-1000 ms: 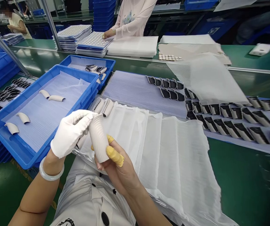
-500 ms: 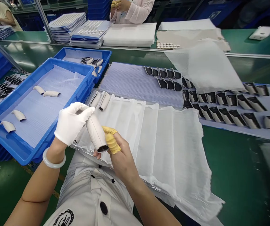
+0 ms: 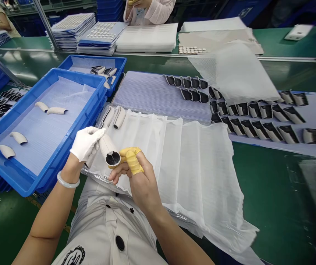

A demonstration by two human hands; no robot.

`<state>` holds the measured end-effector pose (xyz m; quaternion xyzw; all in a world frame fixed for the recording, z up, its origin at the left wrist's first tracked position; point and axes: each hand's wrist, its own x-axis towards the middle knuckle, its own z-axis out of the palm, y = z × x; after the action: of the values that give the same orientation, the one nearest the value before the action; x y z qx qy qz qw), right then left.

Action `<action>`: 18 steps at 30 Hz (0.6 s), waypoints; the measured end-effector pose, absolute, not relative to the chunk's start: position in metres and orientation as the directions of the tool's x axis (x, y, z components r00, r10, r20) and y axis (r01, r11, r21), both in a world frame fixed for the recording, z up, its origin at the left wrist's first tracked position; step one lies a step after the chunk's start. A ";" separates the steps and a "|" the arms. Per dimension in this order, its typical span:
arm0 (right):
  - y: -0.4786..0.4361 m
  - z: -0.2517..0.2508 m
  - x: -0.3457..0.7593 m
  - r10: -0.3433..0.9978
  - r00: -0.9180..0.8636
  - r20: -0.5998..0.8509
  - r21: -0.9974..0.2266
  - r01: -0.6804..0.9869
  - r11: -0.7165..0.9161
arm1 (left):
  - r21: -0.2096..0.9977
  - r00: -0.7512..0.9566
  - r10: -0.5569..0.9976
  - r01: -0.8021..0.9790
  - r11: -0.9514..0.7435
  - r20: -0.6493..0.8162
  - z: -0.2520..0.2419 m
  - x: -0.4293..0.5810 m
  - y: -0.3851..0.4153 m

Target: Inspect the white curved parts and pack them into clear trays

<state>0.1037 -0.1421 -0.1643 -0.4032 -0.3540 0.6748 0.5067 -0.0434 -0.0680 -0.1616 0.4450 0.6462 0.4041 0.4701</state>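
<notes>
My left hand point(image 3: 87, 142), in a white glove, pinches the upper end of a curved white tube-shaped piece point(image 3: 107, 144). Its dark, hollow end faces me, tilted downward. At the rim of that opening is my right hand point(image 3: 135, 171), yellow coverings on its thumb and forefinger, which press together against the piece's edge. The other fingers curl below. Two similar white pieces point(image 3: 119, 117) lie just beyond on a white padded sheet point(image 3: 188, 162). Another is partly hidden behind my left hand.
A blue tray point(image 3: 17, 176) at left holds several white pieces; a smaller blue tray point(image 3: 121, 64) stands behind it. Rows of dark-lined pieces point(image 3: 254, 110) lie on lined sheets at right, partly under a translucent sheet point(image 3: 243, 73). A co-worker point(image 3: 158, 11) stands across the bench.
The held piece has turned so its dark opening shows more toward me. My left hand has shifted slightly down and right along with it. The whole view has shifted a little.
</notes>
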 end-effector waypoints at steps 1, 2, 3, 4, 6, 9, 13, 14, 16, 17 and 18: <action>-0.141 -0.165 0.103 0.968 -0.149 -0.204 -0.894 -0.374 -0.246 | 0.943 -0.176 0.958 0.210 0.259 -0.225 -0.163 -0.043 -0.068; -0.139 -0.167 0.103 0.964 -0.135 -0.230 -0.903 -0.340 -0.263 | 0.946 -0.198 0.962 0.229 0.230 -0.186 -0.164 -0.043 -0.068; -0.138 -0.170 0.103 0.958 -0.118 -0.262 -0.911 -0.296 -0.285 | 0.949 -0.226 0.965 0.254 0.189 -0.131 -0.166 -0.043 -0.068; -0.136 -0.173 0.103 0.951 -0.101 -0.293 -0.919 -0.246 -0.309 | 0.947 -0.254 0.965 0.288 0.139 -0.065 -0.167 -0.043 -0.068; -0.133 -0.181 0.102 0.942 -0.072 -0.327 -0.934 -0.128 -0.333 | 0.927 -0.263 0.963 0.371 0.044 0.059 -0.171 -0.045 -0.069; -0.132 -0.196 0.101 0.961 -0.009 -0.276 -0.959 0.063 -0.275 | 0.856 -0.119 0.984 0.514 -0.052 0.132 -0.176 -0.052 -0.067; -0.131 -0.213 0.100 0.984 -0.009 -0.179 -0.936 0.309 -0.167 | 0.683 0.153 0.974 0.695 -0.226 0.167 -0.185 -0.062 -0.046; -0.130 -0.216 0.100 0.985 -0.024 -0.171 -0.921 0.359 -0.151 | 0.632 0.203 0.964 0.729 -0.264 0.169 -0.188 -0.062 -0.038; -0.128 -0.221 0.102 0.988 -0.045 -0.147 -0.889 0.443 -0.112 | 0.552 0.260 0.953 0.777 -0.301 0.154 -0.196 -0.062 -0.019; -0.127 -0.223 0.103 0.991 -0.052 -0.121 -0.872 0.483 -0.081 | 0.528 0.275 0.951 0.792 -0.307 0.141 -0.200 -0.061 -0.009; -0.125 -0.225 0.104 0.995 -0.063 -0.075 -0.847 0.531 -0.030 | 0.513 0.289 0.948 0.799 -0.314 0.130 -0.205 -0.059 0.001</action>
<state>0.1044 -0.1253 -0.2248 -0.6110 -0.6243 0.3767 0.3083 -0.0594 0.0008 -0.2049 0.7830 0.5579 0.2098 0.1778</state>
